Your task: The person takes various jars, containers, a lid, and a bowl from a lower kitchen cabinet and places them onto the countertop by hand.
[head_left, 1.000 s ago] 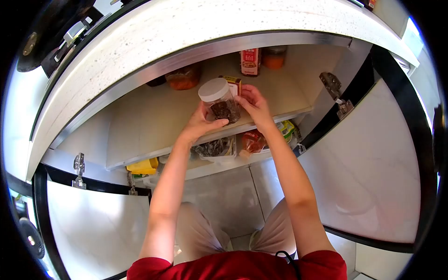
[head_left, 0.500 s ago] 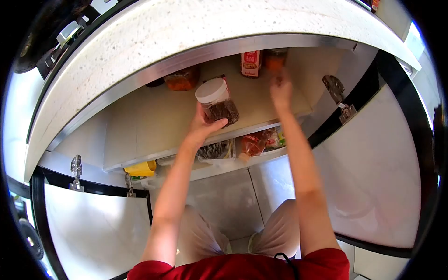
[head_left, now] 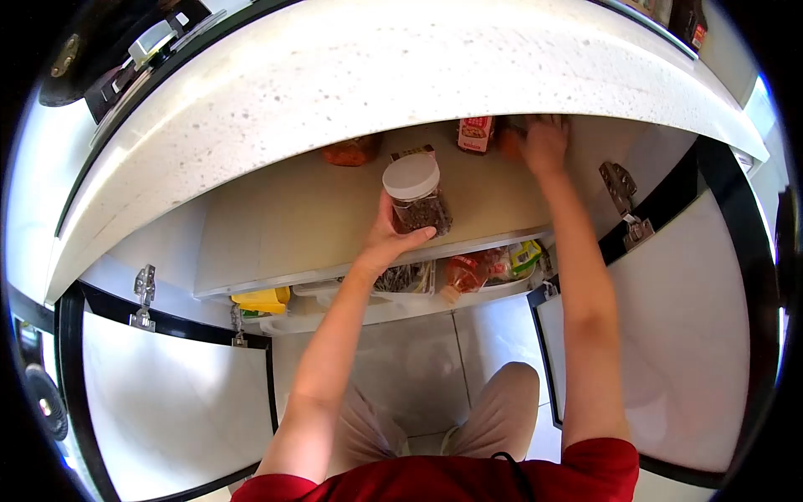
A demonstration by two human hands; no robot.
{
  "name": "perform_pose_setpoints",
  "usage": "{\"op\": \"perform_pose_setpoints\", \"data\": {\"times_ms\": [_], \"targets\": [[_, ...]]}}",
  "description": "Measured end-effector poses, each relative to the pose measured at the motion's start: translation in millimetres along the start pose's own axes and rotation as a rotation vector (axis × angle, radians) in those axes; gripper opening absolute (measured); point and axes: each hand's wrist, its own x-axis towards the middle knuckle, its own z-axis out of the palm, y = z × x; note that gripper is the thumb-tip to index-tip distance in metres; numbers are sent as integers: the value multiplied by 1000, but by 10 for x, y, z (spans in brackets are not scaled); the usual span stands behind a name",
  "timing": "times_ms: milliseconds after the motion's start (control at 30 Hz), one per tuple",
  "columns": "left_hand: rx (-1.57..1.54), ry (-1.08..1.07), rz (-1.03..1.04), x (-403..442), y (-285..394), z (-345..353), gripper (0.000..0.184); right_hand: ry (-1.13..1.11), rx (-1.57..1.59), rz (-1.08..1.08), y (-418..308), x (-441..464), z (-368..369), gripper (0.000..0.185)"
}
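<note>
My left hand [head_left: 393, 242] is wrapped round a clear plastic jar [head_left: 425, 214] with a white screw lid and dark dried bits inside. The jar is held tilted over the cabinet shelf [head_left: 309, 222]. Deep at the right of that shelf is my right hand [head_left: 545, 149], its fingers stretched out beside a jar with orange-red contents [head_left: 509, 144]. Whether the fingers touch that jar I cannot tell. A red and white packet [head_left: 475, 135] stands just left of it. Behind the lid of the held jar, a small dark packet [head_left: 413, 152] partly shows.
Another orange-red jar [head_left: 351, 151] sits further left under the counter edge [head_left: 376, 100]. Below are a yellow item [head_left: 261, 299], a bottle with reddish contents [head_left: 466, 274] and a bin of dark items [head_left: 406, 278]. Cabinet doors stand open at left [head_left: 180, 393] and right [head_left: 669, 335].
My right hand has moved deeper and to the right on the shelf, its fingers now spread. The left hand still holds the jar. The whole view has shifted somewhat.
</note>
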Motion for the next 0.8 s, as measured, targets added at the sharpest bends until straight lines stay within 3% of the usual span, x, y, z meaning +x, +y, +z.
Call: {"op": "perform_pose_setpoints", "data": {"times_ms": [67,133,167,233,267,300,367,600,700,800], "targets": [[16,2,5,-2,-9,6,99,69,-4,14,-1,-40,-21,59],[-7,-1,18,-4,-21,11,100,-132,400,165,12,-69,-40,80],[-7,-4,16,-5,-17,12,100,-133,400,168,16,-92,7,80],[30,16,11,-14,14,27,101,171,694,167,64,-174,251,101],[30,9,7,-12,4,19,101,175,873,192,119,-194,374,108],[25,-1,32,-1,-13,10,101,130,848,323,3,-308,96,105],[14,-21,57,17,-31,12,102,103,1104,297,-25,-429,251,101],[-45,-51,80,23,-39,-30,99,127,1058,251,-162,-894,218,94],[-54,-91,75,12,-46,-43,100,-17,1229,270,-327,-1130,-146,95],[-53,-102,75,28,-79,-51,101,-231,1613,254,-477,-1244,-356,97]]}}
